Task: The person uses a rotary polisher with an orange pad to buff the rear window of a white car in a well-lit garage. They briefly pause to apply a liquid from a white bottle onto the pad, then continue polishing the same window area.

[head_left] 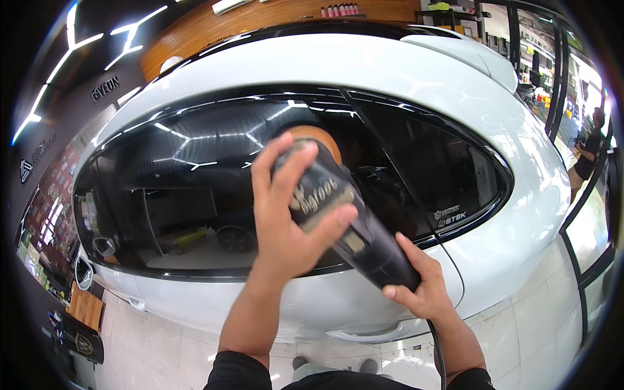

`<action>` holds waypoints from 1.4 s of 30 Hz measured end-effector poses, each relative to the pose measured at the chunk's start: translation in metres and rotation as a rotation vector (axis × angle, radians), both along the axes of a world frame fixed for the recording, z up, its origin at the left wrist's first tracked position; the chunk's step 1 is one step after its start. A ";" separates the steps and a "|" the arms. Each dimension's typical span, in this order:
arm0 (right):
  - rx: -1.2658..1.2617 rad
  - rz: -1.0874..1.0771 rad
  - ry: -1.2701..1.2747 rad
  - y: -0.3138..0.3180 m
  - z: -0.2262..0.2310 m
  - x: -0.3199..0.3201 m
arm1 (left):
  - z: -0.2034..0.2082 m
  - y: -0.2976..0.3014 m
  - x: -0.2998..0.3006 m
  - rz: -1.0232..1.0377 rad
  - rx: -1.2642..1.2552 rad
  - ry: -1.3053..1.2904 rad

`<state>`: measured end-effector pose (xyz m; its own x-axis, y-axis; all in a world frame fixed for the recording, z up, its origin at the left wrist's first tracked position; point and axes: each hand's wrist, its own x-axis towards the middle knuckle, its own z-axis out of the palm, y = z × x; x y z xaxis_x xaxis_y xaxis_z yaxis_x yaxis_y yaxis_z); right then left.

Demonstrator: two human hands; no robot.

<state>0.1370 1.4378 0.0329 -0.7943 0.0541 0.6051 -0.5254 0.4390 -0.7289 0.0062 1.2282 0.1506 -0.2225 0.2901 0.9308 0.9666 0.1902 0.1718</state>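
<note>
Polisher: my black, matte polisher (354, 227) with its round orange pad (316, 135) lies against the dark glossy rear window (195, 188).
Left grip: my left hand (292, 218) wraps the head.
Right grip: my right hand (421, 286) clasps the handle.
Car: smooth white body (520, 214).

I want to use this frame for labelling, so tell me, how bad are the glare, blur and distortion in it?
Head view: ceiling light strips reflect as bright lines across the dark car window; the white car body bows from fisheye bending, with black corners; the left hand and polisher look slightly motion-blurred, the right hand sharper; the doorway at right is overexposed.
</note>
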 end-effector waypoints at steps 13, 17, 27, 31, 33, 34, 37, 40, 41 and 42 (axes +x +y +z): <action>-0.057 -0.007 -0.084 -0.028 -0.032 0.014 | -0.018 -0.014 0.009 -0.039 -0.053 -0.048; -0.148 0.022 -0.044 -0.032 -0.020 -0.001 | 0.004 -0.010 -0.003 -0.073 -0.044 -0.033; -0.112 -0.006 -0.022 -0.046 -0.055 0.017 | -0.025 -0.023 0.012 -0.071 -0.078 -0.041; -0.268 -0.013 -0.093 -0.058 -0.045 0.012 | -0.010 -0.021 -0.001 -0.067 -0.106 -0.030; -0.324 -0.006 -0.097 -0.070 -0.029 0.009 | 0.002 -0.025 -0.007 -0.064 -0.107 -0.031; -0.323 -0.014 -0.082 -0.076 -0.023 0.006 | 0.011 -0.029 -0.010 -0.063 -0.116 -0.027; -0.332 -0.043 -0.082 -0.098 0.008 -0.004 | 0.038 -0.040 -0.023 -0.105 -0.112 -0.086; -0.406 -0.045 -0.067 -0.120 0.023 -0.014 | 0.057 -0.049 -0.036 -0.101 -0.132 -0.076; -0.401 -0.049 -0.055 -0.126 0.025 -0.018 | 0.063 -0.050 -0.040 -0.107 -0.146 -0.055; -0.403 -0.044 -0.046 -0.134 0.028 -0.021 | 0.070 -0.056 -0.040 -0.117 -0.171 -0.080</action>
